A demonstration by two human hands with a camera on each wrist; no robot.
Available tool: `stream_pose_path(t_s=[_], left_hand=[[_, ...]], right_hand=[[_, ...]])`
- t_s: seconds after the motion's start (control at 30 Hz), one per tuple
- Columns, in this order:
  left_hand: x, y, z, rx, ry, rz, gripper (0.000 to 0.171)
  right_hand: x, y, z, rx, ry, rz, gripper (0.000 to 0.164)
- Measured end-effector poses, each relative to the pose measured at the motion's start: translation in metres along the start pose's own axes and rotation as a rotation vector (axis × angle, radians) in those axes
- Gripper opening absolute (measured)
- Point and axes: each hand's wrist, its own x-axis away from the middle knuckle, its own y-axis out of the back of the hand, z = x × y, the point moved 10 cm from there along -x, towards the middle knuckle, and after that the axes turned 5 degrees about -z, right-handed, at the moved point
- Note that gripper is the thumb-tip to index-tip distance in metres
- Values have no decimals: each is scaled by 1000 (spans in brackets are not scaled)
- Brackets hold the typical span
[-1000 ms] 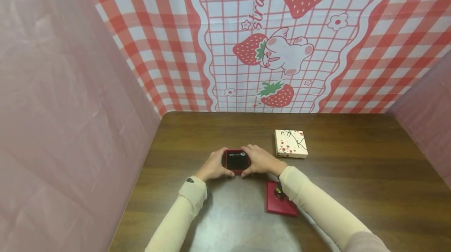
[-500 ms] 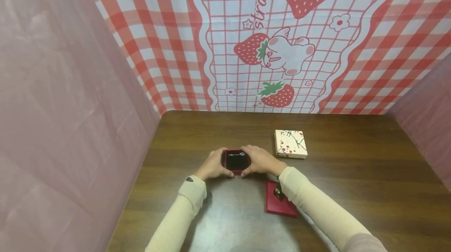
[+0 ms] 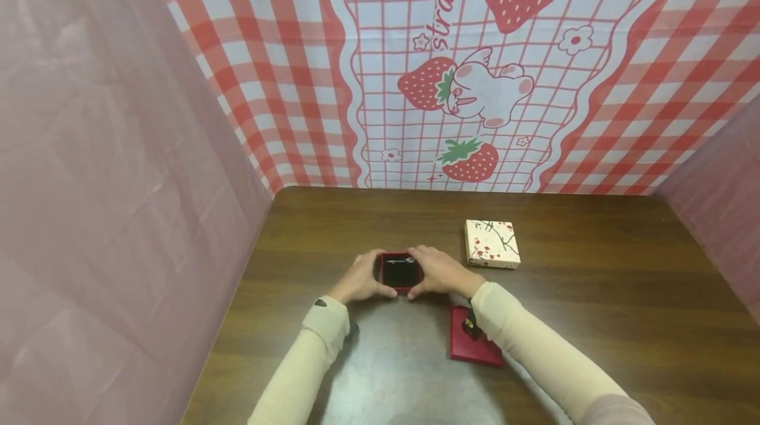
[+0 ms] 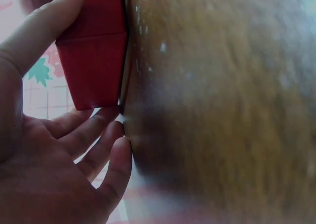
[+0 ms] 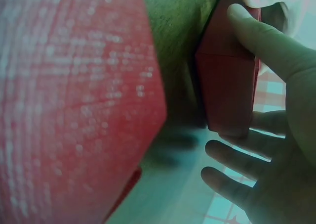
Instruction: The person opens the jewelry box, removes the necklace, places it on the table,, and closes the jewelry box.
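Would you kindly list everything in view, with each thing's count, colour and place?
Table: one, brown, lower half of the head view
Red box: one, red with black inside, lower middle
Shiny item: one, silvery, inside that box, too small to identify
Patterned box: one, cream with red blossoms, farther back, to the right
Flat piece: one, red, nearer, to the right
Strawberry cloth: one, red and white, behind the table
Drapes: two, pinkish, either side
Left hand, right hand: two, gripping the red box
Sleeves: two, cream, on both arms
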Motion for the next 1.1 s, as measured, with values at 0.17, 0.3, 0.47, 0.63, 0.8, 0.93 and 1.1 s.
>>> stream_pose_path(t_s=[0.17,0.3,0.47,0.63,0.8,0.93,1.1], left_hand=[[1,0,-1,-4,13,5,93],[2,0,-1,-10,13,4,92],[2,1,-1,-9,16,-5,93],[2,2,-1,-14,20,-6,93],[2,1,1,1,35,-4,93],[2,1,1,3,38,-5,92],[2,2,-1,-4,26,-9,92]], right_hand=[[2,0,-1,-26,7,-2,100],[2,5,-1,-59,34,-44,89],[3,15,1,-62,68,-111,71],[4,23,4,-59,93,-166,58],[1,25,2,-61,76,-185,47],[0,26,4,-74,73,-191,38],[-1,29,7,-77,82,-217,33]])
